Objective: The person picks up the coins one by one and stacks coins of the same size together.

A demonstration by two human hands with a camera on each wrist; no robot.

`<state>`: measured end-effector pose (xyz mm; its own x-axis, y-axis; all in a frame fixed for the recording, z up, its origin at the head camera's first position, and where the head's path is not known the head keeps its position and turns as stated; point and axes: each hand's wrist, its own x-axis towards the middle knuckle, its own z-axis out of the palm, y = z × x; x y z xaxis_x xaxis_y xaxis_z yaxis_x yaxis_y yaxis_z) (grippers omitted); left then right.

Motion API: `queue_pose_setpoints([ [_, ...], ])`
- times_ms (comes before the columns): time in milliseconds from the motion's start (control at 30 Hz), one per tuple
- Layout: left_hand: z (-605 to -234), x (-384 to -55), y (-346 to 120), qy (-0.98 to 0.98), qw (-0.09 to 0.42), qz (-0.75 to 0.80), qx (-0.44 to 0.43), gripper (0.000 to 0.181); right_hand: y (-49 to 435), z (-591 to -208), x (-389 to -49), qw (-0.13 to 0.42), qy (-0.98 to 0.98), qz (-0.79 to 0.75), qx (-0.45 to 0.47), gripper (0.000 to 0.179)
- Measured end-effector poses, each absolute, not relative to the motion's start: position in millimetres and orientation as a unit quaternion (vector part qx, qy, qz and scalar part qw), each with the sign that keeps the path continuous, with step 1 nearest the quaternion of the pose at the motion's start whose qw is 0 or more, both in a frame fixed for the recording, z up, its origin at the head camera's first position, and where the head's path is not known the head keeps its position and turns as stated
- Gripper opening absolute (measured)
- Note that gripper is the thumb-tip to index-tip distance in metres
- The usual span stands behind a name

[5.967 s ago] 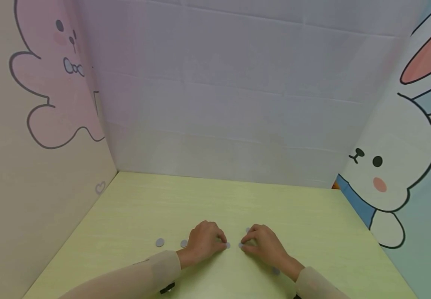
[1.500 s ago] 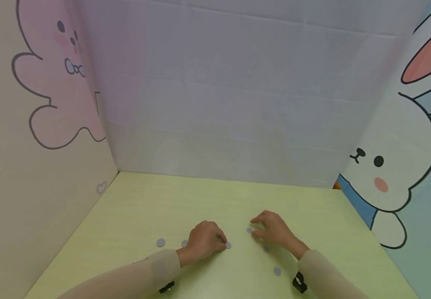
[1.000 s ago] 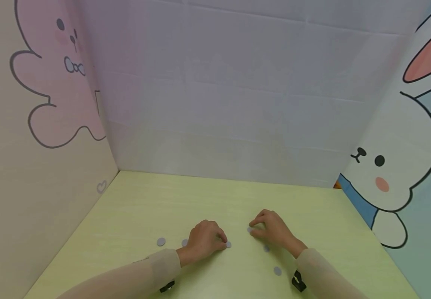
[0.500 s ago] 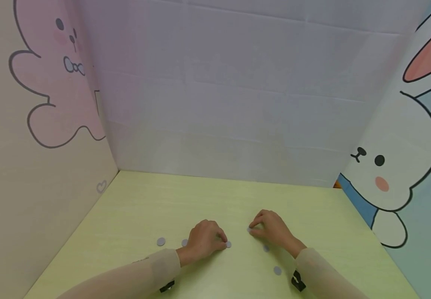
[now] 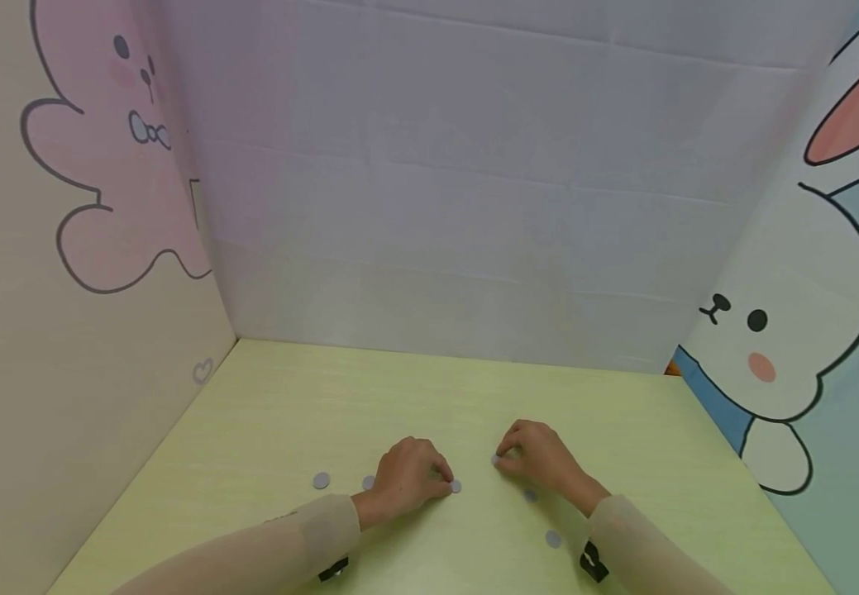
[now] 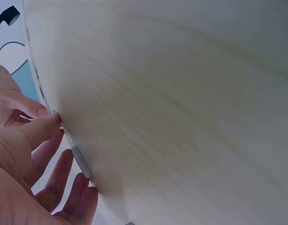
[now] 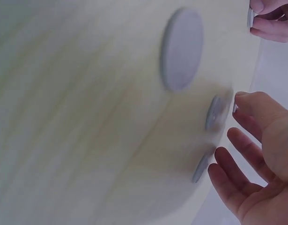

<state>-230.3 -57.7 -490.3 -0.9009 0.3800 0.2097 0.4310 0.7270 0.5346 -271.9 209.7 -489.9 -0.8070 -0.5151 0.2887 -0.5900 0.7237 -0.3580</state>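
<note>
My left hand (image 5: 408, 478) pinches a small flat grey disc (image 5: 455, 486) by its edge, low at the yellow-green tabletop. My right hand (image 5: 536, 456) holds another grey disc (image 5: 495, 459) between thumb and forefinger, a little farther back and to the right. In the right wrist view, the pinched disc (image 7: 235, 108) shows as a thin edge at the fingertips, with the other fingers spread. Two discs lie on the table beside the right forearm, a nearer disc (image 5: 553, 539) and a farther disc (image 5: 530, 496). The left wrist view shows a disc (image 6: 81, 161) under the left fingers.
To the left lie a grey disc (image 5: 321, 480) and a second disc (image 5: 368, 483), partly behind the left hand. A white cloth wall (image 5: 436, 207) closes the table's back; printed panels with cartoon animals flank it, the rabbit panel (image 5: 786, 355) on the right.
The right hand has let go of one disc, now lying near its wrist, and moved back and right. Its thumb and forefinger have closed on a farther disc. The left hand has stayed put.
</note>
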Motion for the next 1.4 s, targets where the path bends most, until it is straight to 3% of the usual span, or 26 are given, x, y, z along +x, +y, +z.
queue_pose_setpoints([
  [233, -492, -233, -58, -0.930, 0.042, -0.290, -0.222, 0.010, 200, -483, -266, 0.102, -0.906, 0.232, 0.338, 0.005],
  [600, -492, -232, -59, -0.929, 0.041, -0.290, -0.228, 0.009, 180, -479, -254, 0.071, -0.902, 0.250, 0.346, 0.005],
  [1000, -490, -230, -58, -0.929, 0.048, -0.286, -0.231, 0.009, 166, -489, -251, 0.091, -0.891, 0.233, 0.379, 0.006],
  [1400, -490, -231, -59, -0.927, 0.047, -0.292, -0.231, 0.008, 157, -491, -243, 0.072, -0.892, 0.265, 0.359, 0.005],
])
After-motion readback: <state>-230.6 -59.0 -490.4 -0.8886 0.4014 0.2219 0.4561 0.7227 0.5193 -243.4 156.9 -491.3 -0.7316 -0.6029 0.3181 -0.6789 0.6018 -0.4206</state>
